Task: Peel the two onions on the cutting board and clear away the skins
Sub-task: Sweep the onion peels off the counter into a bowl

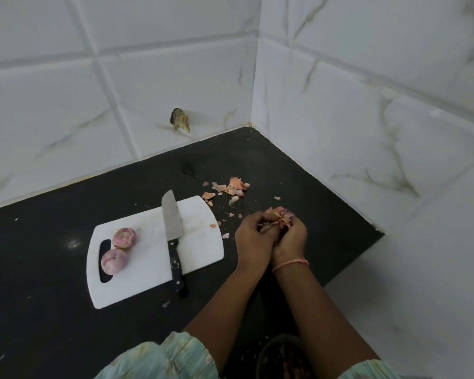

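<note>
Two peeled pinkish onions, one [124, 237] behind the other [114, 261], lie on the left end of the white cutting board [200, 242]. My left hand [253, 236] and my right hand [290, 235] are cupped together over the black counter to the right of the board. Between them they hold a bunch of onion skins [281, 213]. More loose skins [230, 187] lie on the counter beyond my hands, and small flakes [225, 235] sit by the board's right edge.
A black-handled knife [173, 233] lies across the board, blade pointing away, handle past the near edge. White tiled walls [340, 119] meet in a corner behind the counter [39, 296]. A dark round bin [282, 356] shows below, between my forearms.
</note>
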A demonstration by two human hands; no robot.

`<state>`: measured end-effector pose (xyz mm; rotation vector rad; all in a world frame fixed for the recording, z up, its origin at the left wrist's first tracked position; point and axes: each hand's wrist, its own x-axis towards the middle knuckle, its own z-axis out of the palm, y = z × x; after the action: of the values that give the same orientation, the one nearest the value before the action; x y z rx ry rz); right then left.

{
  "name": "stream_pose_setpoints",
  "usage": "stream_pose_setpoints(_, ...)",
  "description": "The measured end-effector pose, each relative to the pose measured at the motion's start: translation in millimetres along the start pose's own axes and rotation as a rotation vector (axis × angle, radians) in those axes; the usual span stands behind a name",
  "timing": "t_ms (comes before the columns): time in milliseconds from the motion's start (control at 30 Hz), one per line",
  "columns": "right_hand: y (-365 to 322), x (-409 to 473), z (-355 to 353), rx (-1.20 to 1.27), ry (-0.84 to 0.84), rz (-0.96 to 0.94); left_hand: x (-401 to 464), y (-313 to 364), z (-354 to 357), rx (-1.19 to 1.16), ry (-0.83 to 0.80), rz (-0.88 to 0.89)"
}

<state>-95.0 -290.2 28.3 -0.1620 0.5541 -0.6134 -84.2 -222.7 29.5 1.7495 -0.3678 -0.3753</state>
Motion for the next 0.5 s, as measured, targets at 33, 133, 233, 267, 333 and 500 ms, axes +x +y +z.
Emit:
stream_pose_setpoints(33, -7.8, -7.0, -3.4, 0.012, -0.014, -0.008, -9.5, 3.8, 5.0, -0.009, 0.002, 0.021)
stream_pose_setpoints(133, -32.3, -31.7, -15.3, 0.014, -0.060, -0.036, -40.1, 15.2, 22.4, -0.043, 0.007, 0.103)
stream_pose_setpoints(233, -63.7, -61.3, -44.5, 0.005, -0.085, -0.128, -84.5, 23.5, 50.0, -0.093, -0.039, 0.138)
stream_pose_setpoints(267, -73.7, -72.3, -56.0, 0.008, -0.084, -0.162, -99.2, 22.4, 59.9, -0.112, -0.065, 0.142)
stream_pose_setpoints(333, -96.0, -95.5, -91.5, 0.008, -0.063, -0.232, -132.8, 15.1, 84.6, -0.142, -0.126, 0.129)
stream_pose_setpoints(500, -111.4, -126.5, -194.9, -0.044, 0.165, -0.323, -204.2, -53.0, 127.9, -0.192, -0.240, -0.041)
